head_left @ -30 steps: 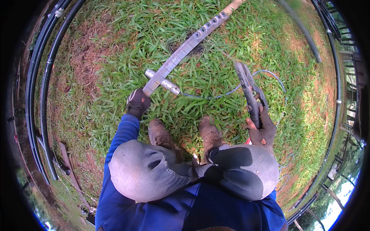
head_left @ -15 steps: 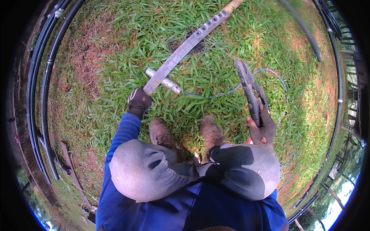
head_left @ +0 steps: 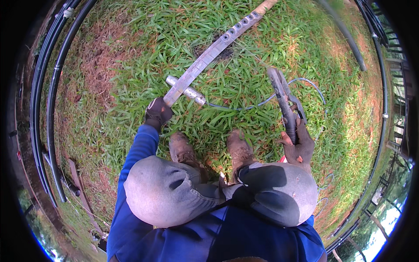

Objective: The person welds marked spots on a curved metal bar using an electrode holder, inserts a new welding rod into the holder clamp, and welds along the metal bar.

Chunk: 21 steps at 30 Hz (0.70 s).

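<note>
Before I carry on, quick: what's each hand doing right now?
Left hand: closed, holding the near end of the metal bar.
Right hand: closed, holding the tool by its dark handle.

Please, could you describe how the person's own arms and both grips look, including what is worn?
The left sleeve is long and blue. The left grip wears a dark glove with pale marking. The right grip wears a grey-brown, knitted-looking glove that leaves the thumb tip bare.
</note>
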Each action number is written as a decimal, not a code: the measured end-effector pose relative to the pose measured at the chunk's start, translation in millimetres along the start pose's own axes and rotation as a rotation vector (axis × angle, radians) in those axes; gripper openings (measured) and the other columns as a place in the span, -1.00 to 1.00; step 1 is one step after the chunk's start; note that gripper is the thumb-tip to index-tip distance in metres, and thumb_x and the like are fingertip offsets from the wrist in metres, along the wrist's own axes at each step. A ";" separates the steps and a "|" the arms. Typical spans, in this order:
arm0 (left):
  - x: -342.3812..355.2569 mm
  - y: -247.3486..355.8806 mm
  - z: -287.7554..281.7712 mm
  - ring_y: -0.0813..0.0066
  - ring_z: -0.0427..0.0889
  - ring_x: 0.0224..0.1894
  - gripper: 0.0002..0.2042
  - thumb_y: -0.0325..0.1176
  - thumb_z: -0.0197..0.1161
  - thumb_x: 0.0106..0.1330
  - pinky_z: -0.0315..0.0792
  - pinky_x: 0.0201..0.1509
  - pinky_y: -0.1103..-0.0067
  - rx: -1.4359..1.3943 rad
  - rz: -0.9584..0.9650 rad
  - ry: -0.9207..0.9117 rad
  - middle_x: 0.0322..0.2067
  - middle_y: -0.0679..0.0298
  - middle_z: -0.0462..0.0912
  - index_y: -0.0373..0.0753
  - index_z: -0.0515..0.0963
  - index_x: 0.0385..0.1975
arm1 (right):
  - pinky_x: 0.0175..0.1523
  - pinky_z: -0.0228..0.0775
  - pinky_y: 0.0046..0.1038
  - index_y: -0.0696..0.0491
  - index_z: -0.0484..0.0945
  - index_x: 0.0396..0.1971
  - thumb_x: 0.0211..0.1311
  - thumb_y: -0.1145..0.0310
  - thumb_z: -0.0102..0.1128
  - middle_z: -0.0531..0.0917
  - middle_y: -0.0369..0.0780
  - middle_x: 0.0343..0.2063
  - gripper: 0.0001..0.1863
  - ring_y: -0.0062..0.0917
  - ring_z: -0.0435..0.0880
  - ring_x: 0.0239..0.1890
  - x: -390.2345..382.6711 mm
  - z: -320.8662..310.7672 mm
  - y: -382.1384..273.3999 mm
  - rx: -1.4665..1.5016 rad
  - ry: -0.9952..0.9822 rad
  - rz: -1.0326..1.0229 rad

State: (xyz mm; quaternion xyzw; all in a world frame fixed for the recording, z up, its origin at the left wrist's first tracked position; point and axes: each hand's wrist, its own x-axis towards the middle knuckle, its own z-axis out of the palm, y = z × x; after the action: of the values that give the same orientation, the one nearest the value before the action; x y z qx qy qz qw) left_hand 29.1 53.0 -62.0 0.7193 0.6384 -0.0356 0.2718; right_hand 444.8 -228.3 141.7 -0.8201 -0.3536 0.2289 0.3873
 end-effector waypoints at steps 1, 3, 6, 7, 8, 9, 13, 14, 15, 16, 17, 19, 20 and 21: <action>1.5 -0.9 -0.6 -0.28 0.88 -0.05 -0.69 -0.32 0.28 0.35 0.74 0.08 0.08 -0.003 -0.007 -0.027 -0.16 -0.18 0.88 -0.30 0.83 -0.03 | 0.00 0.77 -0.40 0.03 0.57 0.60 0.50 0.56 0.36 0.83 -0.13 -0.03 -0.33 -0.54 0.85 -0.11 0.7 -0.3 -0.8 -0.038 0.019 0.046; 6.1 -1.4 -3.0 -0.27 0.89 0.02 -0.70 -0.29 0.34 0.36 0.75 0.18 0.09 0.000 -0.063 -0.091 -0.11 -0.15 0.90 -0.30 0.84 -0.06 | 0.00 0.76 -0.40 0.03 0.57 0.58 0.49 0.57 0.35 0.83 -0.11 -0.04 -0.34 -0.53 0.85 -0.12 5.2 -8.3 -4.5 -0.045 -0.047 -0.009; 9.0 -0.2 -4.1 -0.27 0.89 -0.02 -0.72 -0.28 0.35 0.35 0.75 0.14 0.10 0.017 -0.044 -0.093 -0.15 -0.16 0.90 -0.30 0.85 -0.11 | -0.07 0.81 -0.46 0.07 0.52 0.63 0.54 0.47 0.43 0.81 -0.14 0.07 -0.31 -0.53 0.87 -0.10 12.7 -24.8 -13.0 -0.163 -0.129 0.010; 8.1 0.4 -3.0 -0.26 0.90 -0.03 -0.72 -0.28 0.36 0.34 0.76 0.13 0.10 0.030 -0.042 -0.069 -0.15 -0.15 0.90 -0.31 0.85 -0.11 | -0.11 0.83 -0.48 0.09 0.49 0.66 0.57 0.42 0.47 0.80 -0.15 0.14 -0.28 -0.54 0.87 -0.09 14.8 -28.3 -15.7 -0.208 -0.141 0.009; 6.8 0.9 -1.4 -0.26 0.90 -0.03 -0.71 -0.27 0.37 0.34 0.76 0.12 0.10 0.041 -0.039 -0.036 -0.15 -0.15 0.90 -0.31 0.85 -0.10 | -0.11 0.85 -0.45 0.05 0.49 0.67 0.56 0.43 0.47 0.81 -0.15 0.13 -0.27 -0.52 0.89 -0.12 16.3 -27.7 -17.5 -0.213 -0.132 0.031; 6.4 1.2 -0.5 -0.25 0.90 -0.03 -0.71 -0.27 0.38 0.33 0.76 0.11 0.10 0.054 -0.043 0.007 -0.15 -0.15 0.90 -0.32 0.84 -0.10 | -0.11 0.86 -0.44 0.06 0.49 0.67 0.56 0.43 0.47 0.81 -0.15 0.12 -0.27 -0.52 0.89 -0.11 16.6 -28.3 -19.8 -0.135 -0.137 0.031; 15.2 0.1 -3.6 -0.23 0.90 -0.01 -0.71 -0.25 0.41 0.31 0.76 0.12 0.08 0.093 -0.021 -0.076 -0.12 -0.16 0.90 -0.30 0.85 -0.11 | -0.15 0.86 -0.43 0.08 0.46 0.69 0.54 0.47 0.49 0.82 -0.13 0.13 -0.23 -0.49 0.90 -0.11 14.6 -23.3 -28.7 -0.023 -0.129 0.054; 20.1 -1.5 -7.7 -0.22 0.90 0.01 -0.70 -0.24 0.42 0.30 0.75 0.14 0.08 0.078 -0.012 -0.160 -0.11 -0.15 0.90 -0.29 0.85 -0.10 | -0.17 0.85 -0.43 0.09 0.45 0.69 0.54 0.48 0.50 0.82 -0.12 0.14 -0.22 -0.48 0.90 -0.11 14.6 -22.8 -31.4 -0.008 -0.129 0.057; 21.9 -2.7 -10.5 -0.21 0.90 0.02 -0.70 -0.24 0.43 0.30 0.75 0.16 0.07 0.079 -0.012 -0.238 -0.09 -0.15 0.89 -0.28 0.85 -0.09 | -0.10 0.89 -0.41 0.09 0.46 0.68 0.56 0.50 0.44 0.80 -0.09 0.19 -0.26 -0.47 0.89 -0.04 14.1 -23.3 -34.7 0.007 -0.139 0.084; 21.3 -2.5 -10.9 -0.21 0.89 0.04 -0.70 -0.24 0.43 0.30 0.74 0.18 0.07 0.093 -0.031 -0.235 -0.08 -0.15 0.89 -0.27 0.84 -0.07 | -0.03 0.92 -0.38 0.09 0.47 0.67 0.58 0.52 0.38 0.78 -0.06 0.24 -0.29 -0.45 0.88 0.02 13.8 -24.5 -38.5 0.026 -0.151 0.110; 20.7 -1.3 -10.7 -0.20 0.89 0.05 -0.70 -0.24 0.44 0.30 0.73 0.19 0.06 0.124 -0.055 -0.228 -0.07 -0.15 0.89 -0.27 0.83 -0.06 | 0.04 0.95 -0.35 0.09 0.47 0.66 0.60 0.55 0.33 0.76 -0.02 0.29 -0.32 -0.44 0.87 0.09 13.7 -25.3 -42.3 0.040 -0.151 0.139; 16.0 2.4 -7.4 -0.24 0.87 0.02 -0.73 -0.25 0.44 0.31 0.72 0.15 0.04 0.132 -0.040 -0.124 -0.11 -0.16 0.88 -0.27 0.79 -0.10 | 0.05 0.97 -0.35 0.10 0.46 0.66 0.61 0.55 0.34 0.76 0.00 0.27 -0.33 -0.42 0.88 0.11 14.1 -26.9 -49.7 0.026 -0.157 0.180; 7.2 3.1 -4.2 -0.28 0.86 -0.03 -0.76 -0.26 0.44 0.32 0.72 0.09 0.02 0.109 -0.005 -0.026 -0.16 -0.16 0.86 -0.28 0.76 -0.15 | 0.05 0.97 -0.35 0.11 0.46 0.66 0.61 0.55 0.34 0.76 0.00 0.26 -0.33 -0.41 0.88 0.10 14.6 -26.8 -52.8 0.009 -0.160 0.169; 2.1 4.2 -3.1 -0.33 0.85 -0.08 -0.78 -0.27 0.44 0.33 0.72 0.04 0.01 0.090 0.024 0.066 -0.22 -0.17 0.85 -0.29 0.73 -0.20 | 0.05 0.97 -0.36 0.11 0.46 0.66 0.61 0.55 0.34 0.76 0.01 0.24 -0.33 -0.41 0.88 0.10 15.2 -27.3 -55.7 -0.008 -0.162 0.158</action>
State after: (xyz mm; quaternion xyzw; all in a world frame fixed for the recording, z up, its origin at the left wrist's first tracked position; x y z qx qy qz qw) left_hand 32.5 56.1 -58.8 0.7393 0.6359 -0.0373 0.2185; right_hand 449.9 -204.7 200.7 -0.8259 -0.3188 0.3231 0.3345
